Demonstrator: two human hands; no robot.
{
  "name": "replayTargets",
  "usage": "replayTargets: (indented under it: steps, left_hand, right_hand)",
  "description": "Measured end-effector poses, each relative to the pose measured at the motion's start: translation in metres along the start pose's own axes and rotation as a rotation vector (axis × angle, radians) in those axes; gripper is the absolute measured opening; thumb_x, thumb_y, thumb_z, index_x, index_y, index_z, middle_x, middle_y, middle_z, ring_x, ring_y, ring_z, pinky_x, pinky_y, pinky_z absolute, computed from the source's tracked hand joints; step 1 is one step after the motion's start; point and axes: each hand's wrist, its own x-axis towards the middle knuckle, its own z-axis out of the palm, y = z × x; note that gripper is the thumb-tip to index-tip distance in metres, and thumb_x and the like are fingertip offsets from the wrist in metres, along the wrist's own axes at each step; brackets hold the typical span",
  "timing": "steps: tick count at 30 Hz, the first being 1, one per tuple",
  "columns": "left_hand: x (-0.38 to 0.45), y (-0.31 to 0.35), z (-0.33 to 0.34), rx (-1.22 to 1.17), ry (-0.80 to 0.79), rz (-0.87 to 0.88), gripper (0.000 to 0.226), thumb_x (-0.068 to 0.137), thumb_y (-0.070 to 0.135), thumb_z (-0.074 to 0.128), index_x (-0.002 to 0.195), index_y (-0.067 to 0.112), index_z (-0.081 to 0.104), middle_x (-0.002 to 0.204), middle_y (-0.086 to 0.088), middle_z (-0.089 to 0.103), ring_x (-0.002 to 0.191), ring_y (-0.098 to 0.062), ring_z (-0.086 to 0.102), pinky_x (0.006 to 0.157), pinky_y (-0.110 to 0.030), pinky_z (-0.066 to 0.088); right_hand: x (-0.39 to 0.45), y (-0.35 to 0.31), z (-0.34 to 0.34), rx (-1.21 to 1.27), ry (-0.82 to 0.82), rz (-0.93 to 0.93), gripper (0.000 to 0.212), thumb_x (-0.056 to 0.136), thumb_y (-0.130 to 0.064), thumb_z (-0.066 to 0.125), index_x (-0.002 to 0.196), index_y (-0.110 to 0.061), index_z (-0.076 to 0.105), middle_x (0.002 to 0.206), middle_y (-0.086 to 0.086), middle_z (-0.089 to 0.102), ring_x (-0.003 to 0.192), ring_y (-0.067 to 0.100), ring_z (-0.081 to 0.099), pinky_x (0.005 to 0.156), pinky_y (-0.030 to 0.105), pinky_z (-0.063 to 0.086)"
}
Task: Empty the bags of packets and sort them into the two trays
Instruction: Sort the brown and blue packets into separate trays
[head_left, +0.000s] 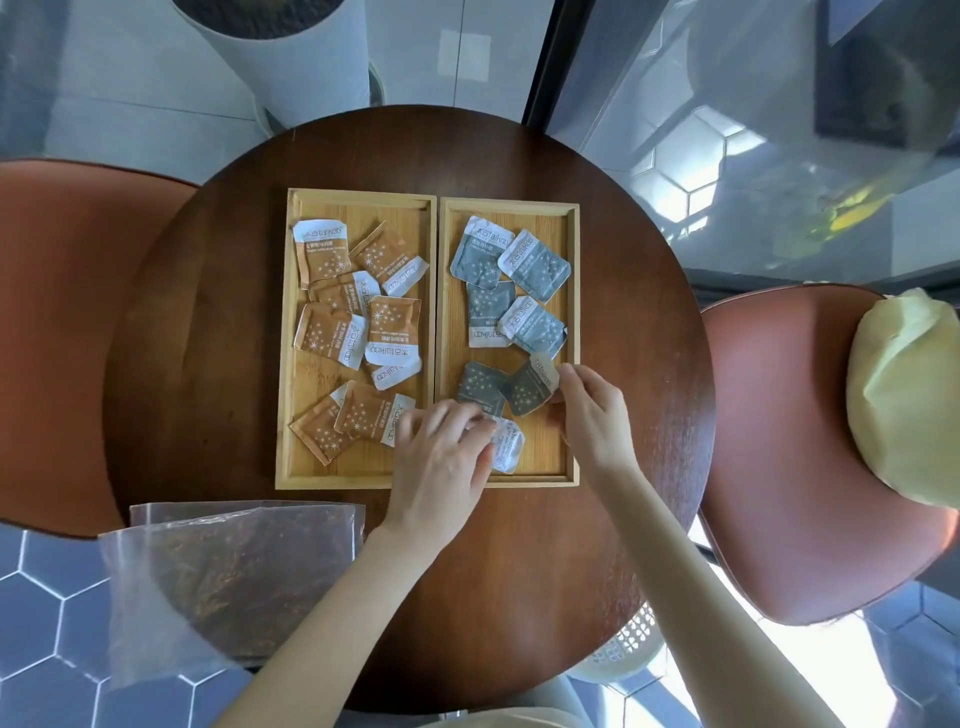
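Left hand (441, 462): my fingers press a grey packet (506, 447).
Right hand (589, 410): my fingertips pinch another grey packet (530, 387).

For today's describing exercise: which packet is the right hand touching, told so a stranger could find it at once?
Start at the round wooden table and take the right-hand tray, which holds grey packets. At its near end the right hand pinches one grey packet. Unlike its neighbours, it lies tilted, its white end touching the fingertips.
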Motion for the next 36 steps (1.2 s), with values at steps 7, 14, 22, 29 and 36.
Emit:
replayTargets:
  steps: [7,14,22,29,36]
  left_hand:
    - [0.004,0.002,-0.003,0.052,-0.152,0.019,0.054,0.066,0.030,0.078,0.116,0.020,0.060,0.126,-0.015,0.059,0.123,-0.032,0.050,0.098,-0.058,0.035]
    - [0.007,0.000,-0.004,0.016,-0.117,0.048,0.030,0.061,0.022,0.082,0.089,0.018,0.071,0.120,-0.007,0.062,0.121,-0.028,0.050,0.095,-0.051,0.039]
    - [0.002,0.010,-0.006,-0.072,0.030,0.076,0.025,0.065,0.014,0.080,0.073,0.010,0.057,0.078,-0.003,0.067,0.080,-0.024,0.064,0.073,-0.039,0.047]
    - [0.008,0.018,-0.019,-0.255,0.097,-0.025,0.025,0.067,0.000,0.078,0.089,0.003,0.068,0.074,-0.011,0.072,0.063,-0.027,0.067,0.059,-0.037,0.056]
    - [0.008,0.022,-0.007,-0.157,0.145,0.120,0.031,0.070,-0.008,0.070,0.100,0.000,0.069,0.102,-0.014,0.072,0.099,-0.028,0.067,0.085,-0.044,0.055]
  right_hand:
    - [-0.005,-0.003,0.002,-0.395,0.170,-0.300,0.022,0.096,-0.018,0.043,0.097,-0.009,0.062,0.089,0.004,0.063,0.073,0.014,0.053,0.062,0.025,0.038]
    - [-0.005,0.004,-0.001,-0.745,0.225,-0.463,0.028,0.084,0.006,0.048,0.107,-0.002,0.063,0.113,0.016,0.058,0.101,0.032,0.050,0.064,0.035,0.048]
    - [-0.017,0.010,-0.004,-0.851,0.135,-0.523,0.048,0.078,0.005,0.053,0.125,-0.005,0.053,0.120,0.018,0.058,0.104,0.036,0.052,0.079,0.044,0.051]
    - [-0.036,0.023,-0.009,-1.168,-0.002,-0.585,0.051,0.070,-0.002,0.067,0.120,-0.003,0.058,0.121,0.013,0.063,0.111,0.033,0.057,0.089,0.044,0.048]
    - [-0.042,0.028,-0.014,-1.213,-0.155,-0.521,0.056,0.090,-0.010,0.041,0.143,-0.014,0.025,0.153,0.004,0.027,0.140,0.021,0.021,0.114,0.038,0.018]
